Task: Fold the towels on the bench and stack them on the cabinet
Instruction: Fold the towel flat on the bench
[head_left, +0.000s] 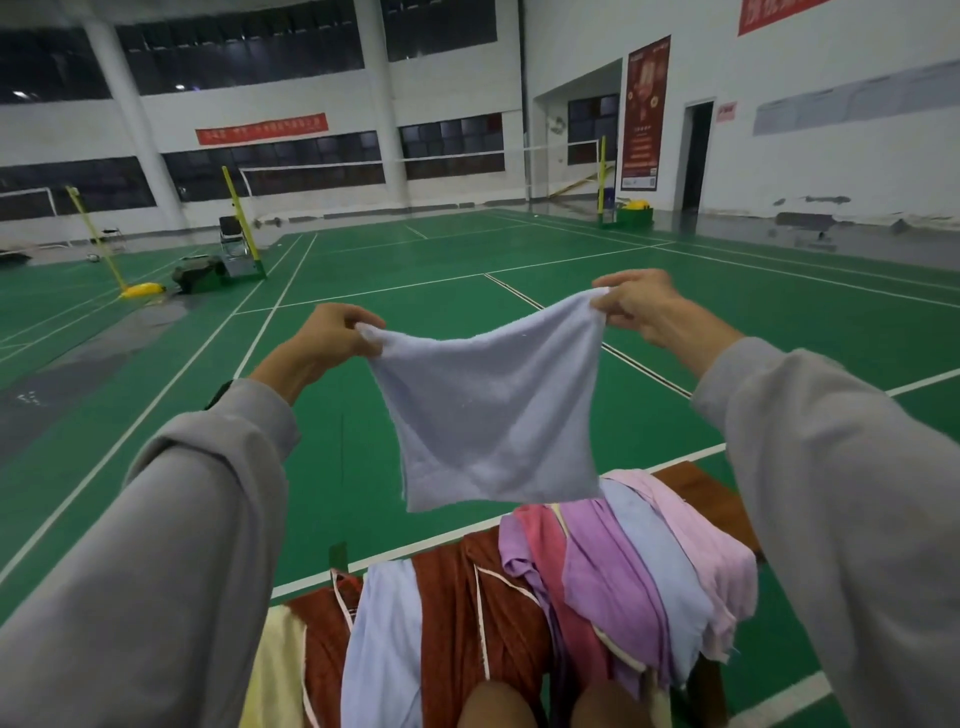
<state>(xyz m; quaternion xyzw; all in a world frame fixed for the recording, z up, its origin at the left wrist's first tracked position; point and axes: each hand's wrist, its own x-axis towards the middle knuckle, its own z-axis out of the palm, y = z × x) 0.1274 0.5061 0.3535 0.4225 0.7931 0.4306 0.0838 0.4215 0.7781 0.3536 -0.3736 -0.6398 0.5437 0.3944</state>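
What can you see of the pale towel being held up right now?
The pale towel is a light bluish-lilac terry cloth, roughly square, with a stitched band near its lower edge. It hangs spread in the air, top edge sagging between its upper corners. The left hand pinches one corner, the right hand the other. Its lower edge overlaps the pile of coloured towels in view; contact cannot be told.

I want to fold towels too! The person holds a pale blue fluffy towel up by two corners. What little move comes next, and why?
Probably bring both hands together so the top corners meet, halving it. The left hand and right hand each pinch one top corner of the pale blue terry towel, which hangs spread open above the heap of coloured towels.
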